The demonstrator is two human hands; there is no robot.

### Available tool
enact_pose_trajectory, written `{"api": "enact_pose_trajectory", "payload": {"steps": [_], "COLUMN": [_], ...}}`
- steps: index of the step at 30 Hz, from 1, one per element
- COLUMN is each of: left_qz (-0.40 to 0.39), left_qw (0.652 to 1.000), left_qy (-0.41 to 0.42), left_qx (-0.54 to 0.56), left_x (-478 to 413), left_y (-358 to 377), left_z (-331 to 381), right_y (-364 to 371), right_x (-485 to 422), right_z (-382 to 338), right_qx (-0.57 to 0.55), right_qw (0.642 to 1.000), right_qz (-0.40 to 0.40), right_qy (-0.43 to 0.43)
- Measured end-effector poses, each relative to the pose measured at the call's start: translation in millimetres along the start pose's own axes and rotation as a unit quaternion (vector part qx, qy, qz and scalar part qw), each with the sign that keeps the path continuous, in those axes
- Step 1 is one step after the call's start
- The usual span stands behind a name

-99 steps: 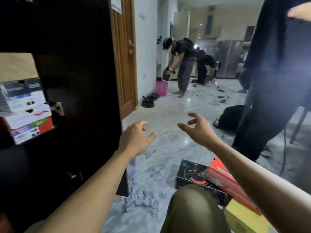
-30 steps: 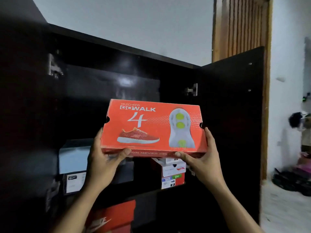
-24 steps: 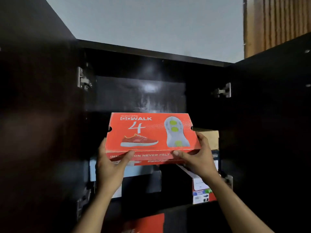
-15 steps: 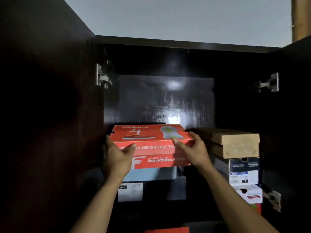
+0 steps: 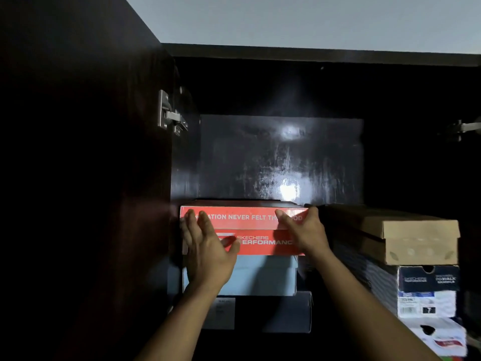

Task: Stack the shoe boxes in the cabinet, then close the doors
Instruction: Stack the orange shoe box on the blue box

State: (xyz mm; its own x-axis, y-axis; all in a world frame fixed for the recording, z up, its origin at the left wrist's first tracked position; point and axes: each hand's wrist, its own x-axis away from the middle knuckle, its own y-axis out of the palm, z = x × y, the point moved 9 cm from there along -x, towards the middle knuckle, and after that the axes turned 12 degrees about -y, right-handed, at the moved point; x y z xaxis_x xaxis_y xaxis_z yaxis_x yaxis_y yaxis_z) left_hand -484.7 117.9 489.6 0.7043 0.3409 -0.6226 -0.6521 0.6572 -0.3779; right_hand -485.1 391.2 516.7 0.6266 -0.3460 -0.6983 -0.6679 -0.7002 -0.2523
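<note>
in the cabinet [image 5: 286, 157], the skechers box [image 5: 250, 230] tops the left stack; the cardboard box [image 5: 406, 238] tops the right stack beside it.

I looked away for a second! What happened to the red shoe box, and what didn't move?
The red shoe box went from being held up in both hands into the cabinet, onto the light blue box. The left hand and right hand now press its front. The right-hand stack with the brown box stayed put.

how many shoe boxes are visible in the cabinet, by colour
red box: 1
light blue box: 1
grey box: 1
brown box: 1
navy box: 1
white boxes: 2
Total: 7, though the dim bottom corner may hide more.
</note>
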Motion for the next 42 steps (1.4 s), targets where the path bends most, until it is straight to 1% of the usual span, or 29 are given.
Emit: {"api": "enact_pose_trajectory", "payload": {"steps": [4, 7, 10, 13, 16, 18, 20, 22, 24, 28, 30, 34, 36, 40, 42], "left_qz": [-0.028, -0.053, -0.078, -0.125, -0.153, -0.151, -0.135, -0.124, -0.129, -0.210, -0.249, -0.329, -0.362, -0.417, -0.460], "left_qw": [0.999, 0.998, 0.996, 0.991, 0.986, 0.986, 0.988, 0.990, 0.989, 0.971, 0.956, 0.911, 0.891, 0.844, 0.808], "left_qy": [-0.014, -0.032, -0.030, -0.048, -0.055, -0.060, -0.052, -0.019, 0.021, 0.065, 0.089, 0.137, 0.167, 0.209, 0.235], "left_qx": [0.005, 0.019, 0.014, 0.027, 0.041, 0.038, 0.047, 0.065, 0.071, 0.095, 0.123, 0.207, 0.218, 0.265, 0.282], "left_x": [-10, -21, -32, -40, -41, -37, -30, -15, 7, 72, 113, 202, 249, 346, 397], "left_y": [10, 19, 28, 33, 31, 26, 19, 11, 10, 13, 11, 3, -5, -24, -32], "left_z": [-2, -7, -10, -14, -15, -15, -13, -1, 19, 75, 108, 180, 216, 273, 295], "right_y": [11, 14, 20, 23, 27, 29, 17, -4, -30, -102, -148, -242, -288, -385, -431], "right_x": [-6, -7, -15, -15, -18, -12, 2, 19, 39, 93, 128, 203, 240, 313, 347], "right_z": [5, 9, 17, 12, 9, 8, 7, 3, -4, -24, -39, -75, -94, -123, -129], "right_qx": [-0.001, 0.005, 0.008, 0.016, 0.018, -0.005, -0.036, -0.027, -0.009, 0.035, 0.083, 0.203, 0.256, 0.340, 0.374], "right_qw": [1.000, 0.999, 0.997, 0.997, 0.999, 1.000, 0.999, 0.999, 1.000, 0.999, 0.996, 0.978, 0.964, 0.925, 0.903], "right_qz": [0.011, 0.032, 0.045, 0.032, 0.009, -0.005, 0.007, 0.016, 0.014, 0.013, 0.023, 0.050, 0.075, 0.167, 0.203], "right_qy": [0.012, 0.041, 0.057, 0.070, 0.047, 0.025, 0.017, 0.003, -0.009, -0.027, -0.025, -0.002, 0.002, 0.035, 0.067]}}
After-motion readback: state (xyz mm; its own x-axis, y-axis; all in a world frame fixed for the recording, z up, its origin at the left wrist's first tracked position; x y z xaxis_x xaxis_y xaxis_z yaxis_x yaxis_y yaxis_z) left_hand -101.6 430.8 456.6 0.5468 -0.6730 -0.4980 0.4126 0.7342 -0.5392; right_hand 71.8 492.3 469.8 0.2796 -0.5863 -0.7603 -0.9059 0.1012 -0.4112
